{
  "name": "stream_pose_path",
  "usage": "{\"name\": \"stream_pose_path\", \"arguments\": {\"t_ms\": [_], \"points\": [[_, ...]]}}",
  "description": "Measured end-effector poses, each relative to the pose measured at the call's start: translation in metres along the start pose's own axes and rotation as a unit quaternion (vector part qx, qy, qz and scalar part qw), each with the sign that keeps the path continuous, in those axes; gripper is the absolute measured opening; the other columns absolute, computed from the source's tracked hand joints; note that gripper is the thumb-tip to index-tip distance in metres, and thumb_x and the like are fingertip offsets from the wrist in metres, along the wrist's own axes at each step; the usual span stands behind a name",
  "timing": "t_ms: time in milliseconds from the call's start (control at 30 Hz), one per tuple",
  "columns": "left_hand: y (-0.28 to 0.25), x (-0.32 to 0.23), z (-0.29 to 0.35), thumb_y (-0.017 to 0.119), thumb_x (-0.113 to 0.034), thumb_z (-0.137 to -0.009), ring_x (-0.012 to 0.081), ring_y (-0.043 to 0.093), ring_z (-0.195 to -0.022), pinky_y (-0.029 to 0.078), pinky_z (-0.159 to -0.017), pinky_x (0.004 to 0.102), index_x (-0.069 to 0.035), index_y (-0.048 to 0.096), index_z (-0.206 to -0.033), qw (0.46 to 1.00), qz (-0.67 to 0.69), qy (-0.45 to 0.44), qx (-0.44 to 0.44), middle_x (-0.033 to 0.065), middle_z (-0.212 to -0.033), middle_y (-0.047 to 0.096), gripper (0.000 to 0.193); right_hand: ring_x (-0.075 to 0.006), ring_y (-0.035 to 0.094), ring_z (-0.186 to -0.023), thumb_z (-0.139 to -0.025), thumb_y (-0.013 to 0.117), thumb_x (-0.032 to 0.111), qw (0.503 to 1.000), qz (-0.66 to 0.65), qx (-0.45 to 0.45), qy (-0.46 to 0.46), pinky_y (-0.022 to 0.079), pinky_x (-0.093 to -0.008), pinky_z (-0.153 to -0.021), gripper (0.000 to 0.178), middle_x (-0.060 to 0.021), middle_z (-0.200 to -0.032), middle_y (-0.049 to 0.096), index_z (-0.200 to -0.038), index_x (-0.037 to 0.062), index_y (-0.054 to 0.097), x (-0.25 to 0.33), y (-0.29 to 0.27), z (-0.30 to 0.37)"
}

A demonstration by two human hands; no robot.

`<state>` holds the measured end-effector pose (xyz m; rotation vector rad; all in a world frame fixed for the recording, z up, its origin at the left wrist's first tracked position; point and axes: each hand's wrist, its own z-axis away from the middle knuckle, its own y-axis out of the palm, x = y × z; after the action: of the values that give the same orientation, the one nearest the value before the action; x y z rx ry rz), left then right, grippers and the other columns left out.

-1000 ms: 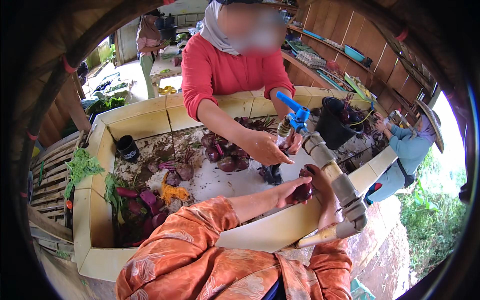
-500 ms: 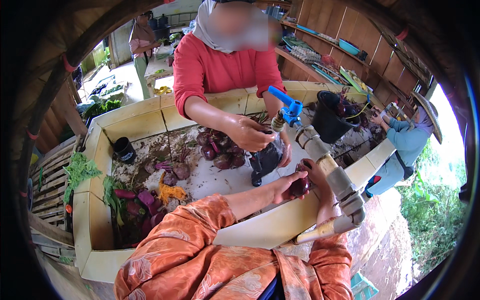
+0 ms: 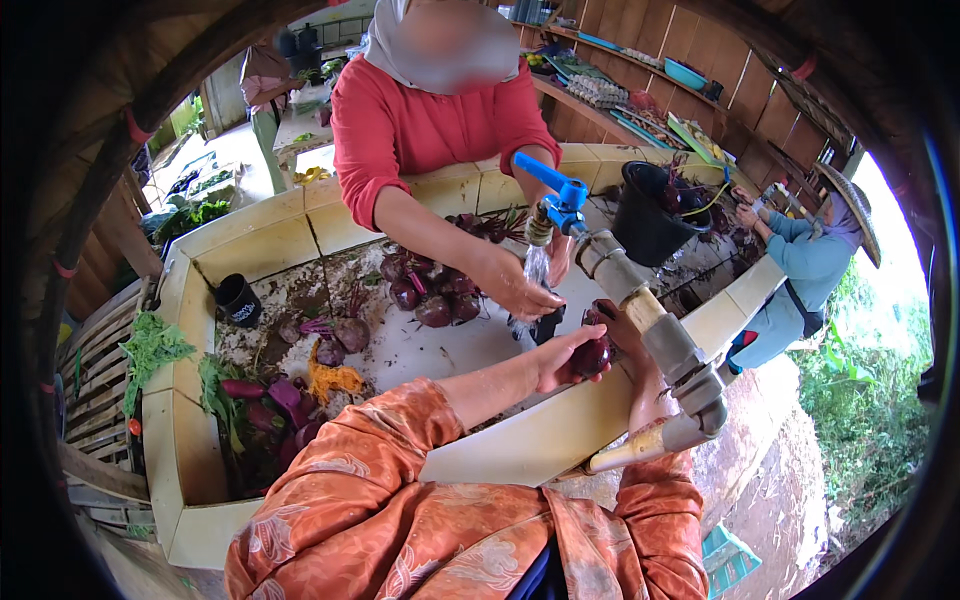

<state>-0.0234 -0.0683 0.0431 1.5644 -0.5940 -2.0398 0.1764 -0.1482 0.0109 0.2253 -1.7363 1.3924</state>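
A farm wash shed: a tiled trough (image 3: 250, 245) with a tap (image 3: 555, 195) near centre, beets (image 3: 430, 295) piled in it, wooden walls (image 3: 700, 45) far right, greenery outside.

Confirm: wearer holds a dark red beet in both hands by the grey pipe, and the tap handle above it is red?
Not quite. In the head view the tap handle is blue, not red. The rest stands: left hand and right hand hold the dark red beet beside the grey pipe.
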Motion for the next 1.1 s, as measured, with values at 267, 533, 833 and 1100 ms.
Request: {"name": "stream_pose_path", "arguments": {"t_ms": [267, 533, 833, 1100], "points": [[0.0008, -0.0014, 0.0014, 0.053, -0.054, -0.081, 0.0132, 0.060, -0.067, 0.037, -0.057, 0.0236, -0.014, 0.058, -0.088, 1.000, -0.003, 0.005, -0.007, 0.0023, -0.080, 0.064, 0.041, -0.0148, 0.057, -0.074, -0.085, 0.058, 0.032, 1.000, -0.007, 0.001, 0.002, 0.045, -0.0284, -0.064, 0.042, -0.0076, -0.091, 0.062, -0.114, 0.0020, 0.053, -0.0008, -0.0014, -0.0006], [0.0000, -0.0011, 0.0009, 0.052, -0.053, -0.081, 0.0134, 0.060, -0.068, 0.037, -0.057, 0.0230, -0.014, 0.058, -0.087, 1.000, 0.004, 0.005, -0.002, 0.0028, -0.080, 0.064, 0.040, -0.0135, 0.057, -0.072, -0.084, 0.058, 0.033, 1.000, -0.009, 0.002, 0.004, 0.045, -0.0275, -0.062, 0.043, -0.0068, -0.090, 0.061, -0.114, 0.0021, 0.053, 0.0008, -0.0022, -0.0008], [-0.0008, 0.0001, -0.0008, 0.052, -0.052, -0.082, 0.0141, 0.061, -0.067, 0.037, -0.056, 0.0236, -0.014, 0.058, -0.087, 1.000, 0.014, 0.009, -0.003, 0.0030, -0.080, 0.065, 0.039, -0.0121, 0.056, -0.070, -0.084, 0.058, 0.034, 1.000, -0.015, 0.006, 0.008, 0.044, -0.0265, -0.059, 0.045, -0.0059, -0.089, 0.061, -0.115, 0.0022, 0.053, 0.0041, 0.0017, -0.0034], [-0.0027, 0.0019, -0.0029, 0.052, -0.052, -0.082, 0.0149, 0.061, -0.066, 0.039, -0.055, 0.0233, -0.014, 0.058, -0.087, 1.000, 0.011, 0.011, -0.015, 0.0034, -0.080, 0.065, 0.039, -0.0108, 0.056, -0.068, -0.084, 0.058, 0.035, 1.000, -0.014, 0.003, 0.014, 0.044, -0.0256, -0.057, 0.046, -0.0052, -0.088, 0.060, -0.116, 0.0023, 0.052, 0.0075, 0.0018, -0.0001]]}}
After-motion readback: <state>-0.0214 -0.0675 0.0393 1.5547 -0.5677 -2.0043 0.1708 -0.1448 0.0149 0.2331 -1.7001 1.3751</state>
